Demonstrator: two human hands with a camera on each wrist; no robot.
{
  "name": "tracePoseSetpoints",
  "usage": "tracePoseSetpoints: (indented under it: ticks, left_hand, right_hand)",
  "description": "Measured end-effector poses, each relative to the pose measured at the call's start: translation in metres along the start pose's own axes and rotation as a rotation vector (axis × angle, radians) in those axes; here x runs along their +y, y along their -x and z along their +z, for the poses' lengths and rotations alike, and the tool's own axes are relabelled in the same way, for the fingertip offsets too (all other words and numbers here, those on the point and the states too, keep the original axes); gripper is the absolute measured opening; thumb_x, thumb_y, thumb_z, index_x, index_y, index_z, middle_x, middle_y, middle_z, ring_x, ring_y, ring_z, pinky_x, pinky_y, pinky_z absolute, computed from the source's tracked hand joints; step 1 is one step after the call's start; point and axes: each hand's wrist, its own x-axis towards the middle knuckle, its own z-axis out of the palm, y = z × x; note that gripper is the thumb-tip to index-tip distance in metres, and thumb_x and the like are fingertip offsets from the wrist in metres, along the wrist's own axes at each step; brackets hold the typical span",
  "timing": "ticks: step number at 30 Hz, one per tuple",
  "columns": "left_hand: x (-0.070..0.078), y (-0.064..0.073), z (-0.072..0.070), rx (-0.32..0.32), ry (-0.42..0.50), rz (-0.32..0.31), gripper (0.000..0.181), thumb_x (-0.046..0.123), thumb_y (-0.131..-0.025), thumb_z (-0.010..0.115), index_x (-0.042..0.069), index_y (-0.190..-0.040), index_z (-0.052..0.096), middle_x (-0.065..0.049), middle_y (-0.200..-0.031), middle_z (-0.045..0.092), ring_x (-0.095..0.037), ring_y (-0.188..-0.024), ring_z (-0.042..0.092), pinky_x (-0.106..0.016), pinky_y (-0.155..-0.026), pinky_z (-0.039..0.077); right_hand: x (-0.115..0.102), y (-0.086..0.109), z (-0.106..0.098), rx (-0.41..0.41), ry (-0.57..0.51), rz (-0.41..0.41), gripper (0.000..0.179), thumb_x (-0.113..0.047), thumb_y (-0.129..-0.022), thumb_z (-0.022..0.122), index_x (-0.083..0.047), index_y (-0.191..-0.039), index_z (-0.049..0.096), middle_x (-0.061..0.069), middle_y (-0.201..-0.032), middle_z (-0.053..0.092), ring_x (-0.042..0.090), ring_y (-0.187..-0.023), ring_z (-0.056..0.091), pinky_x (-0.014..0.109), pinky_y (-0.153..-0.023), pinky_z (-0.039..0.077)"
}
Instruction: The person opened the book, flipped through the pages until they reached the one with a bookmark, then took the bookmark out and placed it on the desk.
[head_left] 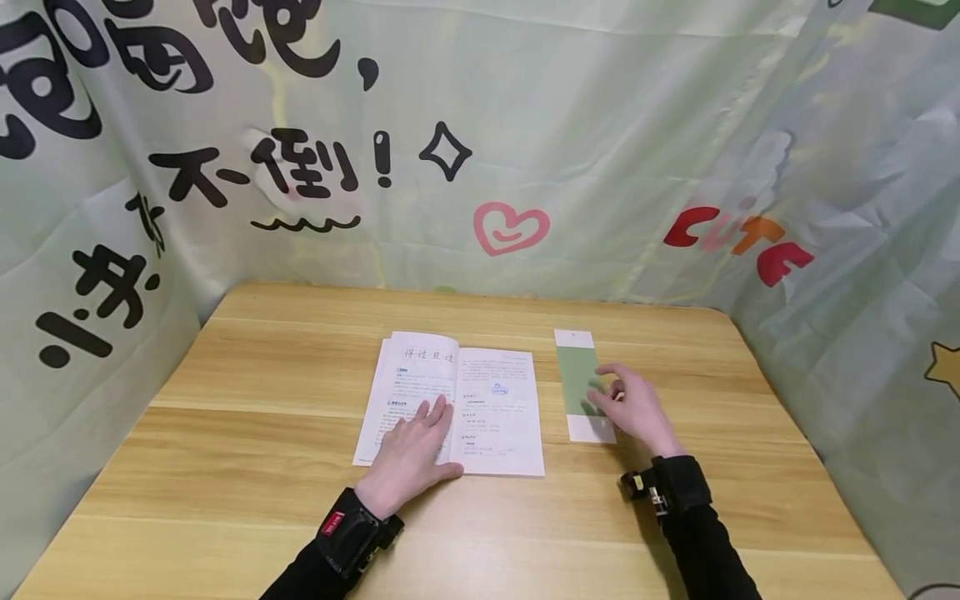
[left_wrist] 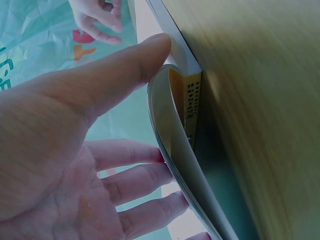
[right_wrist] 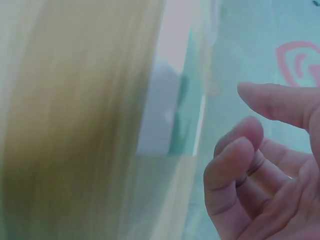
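An open book lies on the table with printed pages facing up. My left hand rests across its left page with the fingers stretched out, the thumb at the lower edge beside the fold. In the left wrist view the left page bows up from the yellow spine, and my thumb touches the book there. Right of the book lies a flat green card strip with white ends, like a bookmark. Over its right edge hovers my right hand, fingers loosely bent. The right wrist view shows thumb and fingers apart, holding nothing, beside the strip.
The wooden table carries the book and the strip. Printed fabric hangs behind the table and along both sides. A black wrist camera band sits on my right wrist, another on my left.
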Motion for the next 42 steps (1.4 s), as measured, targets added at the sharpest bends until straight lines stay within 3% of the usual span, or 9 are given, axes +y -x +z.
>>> tracePoseSetpoints:
  ticks: [8, 12, 15, 19, 25, 28, 31, 38, 42]
  left_hand:
    - [0.0, 0.001, -0.001, 0.001, 0.004, -0.002, 0.089, 0.041, -0.078, 0.085, -0.001, -0.146, 0.048, -0.021, -0.154, 0.048, -0.042, -0.14, 0.048, -0.065, -0.106, 0.046]
    - [0.0, 0.002, -0.002, -0.005, 0.005, -0.006, 0.089, 0.041, -0.078, 0.085, -0.001, -0.147, 0.048, -0.021, -0.154, 0.047, -0.042, -0.141, 0.048, -0.064, -0.107, 0.045]
    - [-0.001, 0.002, -0.003, -0.008, 0.002, -0.007, 0.091, 0.041, -0.076, 0.086, -0.001, -0.147, 0.047, -0.021, -0.155, 0.046, -0.042, -0.141, 0.047, -0.064, -0.107, 0.045]
    - [-0.001, 0.002, -0.004, -0.032, -0.016, 0.005, 0.096, 0.039, -0.072, 0.089, -0.001, -0.148, 0.046, -0.019, -0.157, 0.044, -0.041, -0.143, 0.046, -0.064, -0.108, 0.045]
    - [-0.009, 0.003, -0.009, -0.059, -0.064, 0.077, 0.089, 0.017, -0.072, 0.089, 0.0, -0.148, 0.046, -0.016, -0.157, 0.046, -0.035, -0.144, 0.046, -0.057, -0.114, 0.042]
    - [-0.015, 0.004, -0.014, -0.037, -0.094, 0.135, 0.077, -0.003, -0.075, 0.078, 0.001, -0.146, 0.05, -0.015, -0.155, 0.049, -0.032, -0.144, 0.047, -0.053, -0.12, 0.037]
    - [-0.02, 0.006, -0.021, -0.007, -0.13, 0.182, 0.077, -0.016, -0.072, 0.065, 0.003, -0.146, 0.051, -0.013, -0.153, 0.051, -0.03, -0.144, 0.047, -0.052, -0.124, 0.031]
    - [-0.025, 0.011, -0.043, 0.077, -0.171, 0.195, 0.087, -0.018, -0.064, 0.07, 0.01, -0.145, 0.053, -0.014, -0.156, 0.047, -0.036, -0.151, 0.035, -0.073, -0.121, 0.007]
    - [-0.027, 0.012, -0.051, 0.114, -0.116, 0.223, 0.086, -0.01, -0.065, 0.078, 0.011, -0.145, 0.054, -0.013, -0.166, 0.029, -0.04, -0.156, 0.018, -0.081, -0.114, 0.008]
  right_hand:
    - [-0.031, 0.012, 0.018, -0.003, -0.044, -0.092, 0.041, -0.014, -0.093, 0.071, 0.0, -0.129, 0.059, 0.007, -0.084, 0.065, 0.012, -0.073, 0.059, 0.021, -0.061, 0.049]
    - [-0.047, 0.017, 0.033, -0.036, -0.04, -0.192, 0.04, -0.01, -0.089, 0.074, 0.001, -0.126, 0.063, 0.008, -0.09, 0.067, 0.011, -0.076, 0.061, 0.021, -0.063, 0.052]
    - [-0.061, 0.02, 0.046, -0.041, 0.012, -0.302, 0.036, -0.008, -0.086, 0.077, 0.0, -0.12, 0.068, 0.009, -0.099, 0.071, 0.017, -0.084, 0.064, 0.029, -0.074, 0.056]
    - [-0.076, 0.023, 0.06, -0.076, 0.066, -0.388, 0.034, -0.011, -0.085, 0.079, -0.004, -0.118, 0.072, 0.011, -0.119, 0.072, 0.03, -0.111, 0.065, 0.047, -0.098, 0.053]
    - [-0.08, 0.027, 0.07, -0.208, 0.106, -0.356, 0.042, -0.016, -0.086, 0.079, -0.004, -0.124, 0.069, 0.017, -0.14, 0.062, 0.038, -0.134, 0.054, 0.055, -0.113, 0.042]
    - [-0.076, 0.03, 0.071, -0.249, 0.118, -0.341, 0.046, -0.019, -0.086, 0.079, -0.003, -0.128, 0.067, 0.019, -0.147, 0.056, 0.041, -0.14, 0.048, 0.057, -0.116, 0.038]
    - [-0.073, 0.033, 0.07, -0.263, 0.109, -0.331, 0.049, -0.019, -0.087, 0.079, -0.003, -0.131, 0.065, 0.019, -0.149, 0.053, 0.041, -0.143, 0.044, 0.058, -0.117, 0.037]
    - [-0.071, 0.035, 0.066, -0.28, 0.102, -0.324, 0.052, -0.019, -0.087, 0.078, -0.002, -0.134, 0.063, 0.018, -0.151, 0.052, 0.041, -0.145, 0.041, 0.059, -0.117, 0.035]
    - [-0.07, 0.035, 0.065, -0.288, 0.107, -0.316, 0.052, -0.019, -0.088, 0.077, -0.002, -0.135, 0.062, 0.017, -0.152, 0.051, 0.042, -0.146, 0.04, 0.06, -0.118, 0.035]
